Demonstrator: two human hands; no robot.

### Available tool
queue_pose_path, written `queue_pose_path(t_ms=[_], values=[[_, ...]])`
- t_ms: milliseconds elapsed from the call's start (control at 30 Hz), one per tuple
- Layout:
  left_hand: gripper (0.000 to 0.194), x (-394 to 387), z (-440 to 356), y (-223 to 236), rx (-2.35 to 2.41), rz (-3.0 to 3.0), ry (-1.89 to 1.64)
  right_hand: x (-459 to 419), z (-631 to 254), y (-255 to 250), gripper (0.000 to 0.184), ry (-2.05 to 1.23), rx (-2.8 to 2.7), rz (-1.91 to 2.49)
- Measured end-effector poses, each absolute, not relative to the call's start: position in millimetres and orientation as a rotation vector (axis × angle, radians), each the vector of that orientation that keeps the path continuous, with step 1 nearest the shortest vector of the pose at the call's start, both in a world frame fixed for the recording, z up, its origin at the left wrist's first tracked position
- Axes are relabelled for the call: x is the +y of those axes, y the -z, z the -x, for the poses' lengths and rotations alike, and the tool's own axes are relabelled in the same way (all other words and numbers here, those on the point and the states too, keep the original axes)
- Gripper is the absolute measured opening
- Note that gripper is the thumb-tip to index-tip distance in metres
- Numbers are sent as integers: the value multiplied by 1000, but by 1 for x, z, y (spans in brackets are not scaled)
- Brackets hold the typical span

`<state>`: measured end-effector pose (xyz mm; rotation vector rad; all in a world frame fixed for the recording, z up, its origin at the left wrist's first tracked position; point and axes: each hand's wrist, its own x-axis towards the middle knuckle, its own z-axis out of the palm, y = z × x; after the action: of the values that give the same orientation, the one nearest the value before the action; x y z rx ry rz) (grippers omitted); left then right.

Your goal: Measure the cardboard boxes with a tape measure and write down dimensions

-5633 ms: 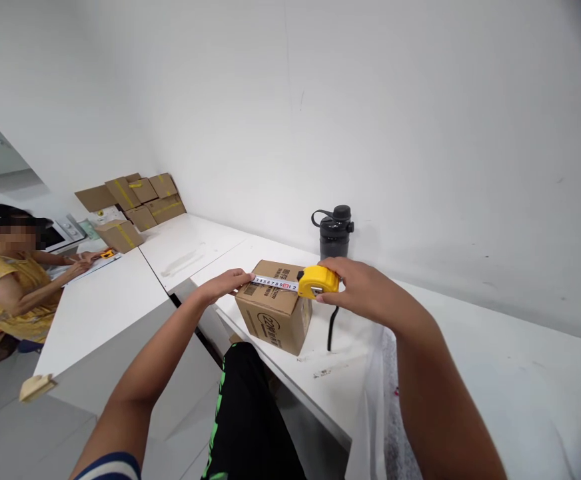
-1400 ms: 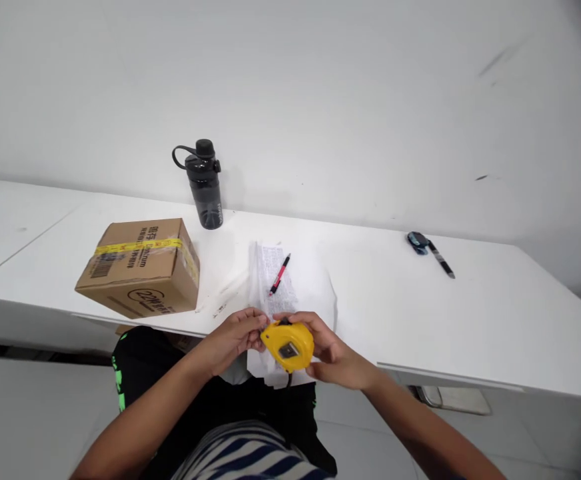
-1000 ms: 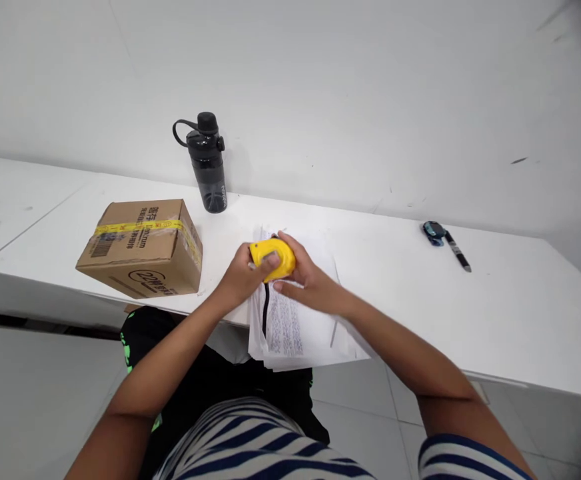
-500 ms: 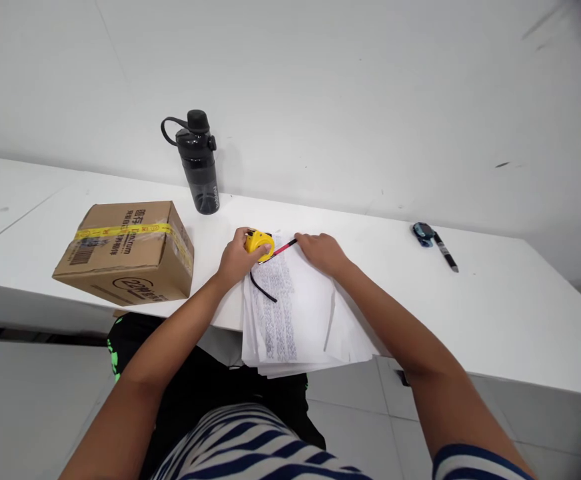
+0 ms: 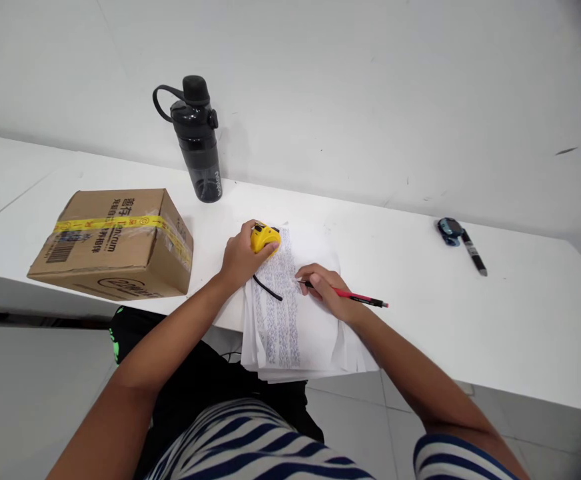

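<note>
White desk [image 5: 395, 267], left fingers [image 5: 269, 251] clasping tape measure [image 5: 263, 239], right fingers [image 5: 318, 271] pinching pen [image 5: 353, 295] — papers [image 5: 316, 340] (script illegible)

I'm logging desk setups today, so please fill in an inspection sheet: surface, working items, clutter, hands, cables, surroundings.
Surface: white table, papers overhanging its near edge.
Working items: yellow tape measure; red-and-black pen.
Clutter: taped cardboard box, upright dark bottle, small blue-black object beside a dark pen-shaped item.
Hands: left hand grips the tape measure; right hand holds the pen over the papers.
Cables: thin dark line below the table edge, possibly a cord.
Surroundings: white wall with dark marks, tiled floor.
</note>
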<state>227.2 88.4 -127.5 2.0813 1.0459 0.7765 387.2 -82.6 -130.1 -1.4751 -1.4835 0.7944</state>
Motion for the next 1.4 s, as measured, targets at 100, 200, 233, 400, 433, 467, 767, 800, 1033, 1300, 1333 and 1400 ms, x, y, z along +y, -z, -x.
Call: queue_pose_path(t_ms=[100, 200, 233, 400, 433, 467, 767, 800, 1033, 1300, 1333, 1400], values=[[68, 87, -230, 131, 996, -2115, -823, -82, -384, 136, 37, -754, -1340, 1665], [66, 86, -231, 135, 988, -2100, -860, -82, -382, 136, 48, -701, -1347, 1759], [63, 86, -232, 136, 989, -2109, -865, -82, -381, 135, 49, -699, -1368, 1767], [47, 88, -232, 137, 895, -2231, -873, -82, -379, 132, 46, -685, -1411, 1758], [46, 88, -232, 137, 877, -2243, -878, -82, -379, 132, 46, -698, -1415, 1745], [45, 89, -232, 136, 868, -2247, -883, -82, -380, 133, 47, -716, -1420, 1729], [57, 91, -229, 132, 818, -2256, -808, -83, -381, 131, 48, -739, -1414, 1711], [57, 91, -229, 131, 818, -2261, -793, -83, -380, 130, 49, -721, -1404, 1720], [55, 91, -228, 129, 816, -2256, -825, -83, -379, 127, 51, -698, -1472, 1715], [46, 94, -229, 123, 841, -2242, -953, -84, -377, 127, 53, -677, -1373, 1720], [45, 94, -229, 122, 841, -2235, -961, -83, -377, 127, 54, -681, -1364, 1717], [43, 94, -228, 121, 843, -2222, -968, -83, -378, 128, 55, -706, -1383, 1697]])
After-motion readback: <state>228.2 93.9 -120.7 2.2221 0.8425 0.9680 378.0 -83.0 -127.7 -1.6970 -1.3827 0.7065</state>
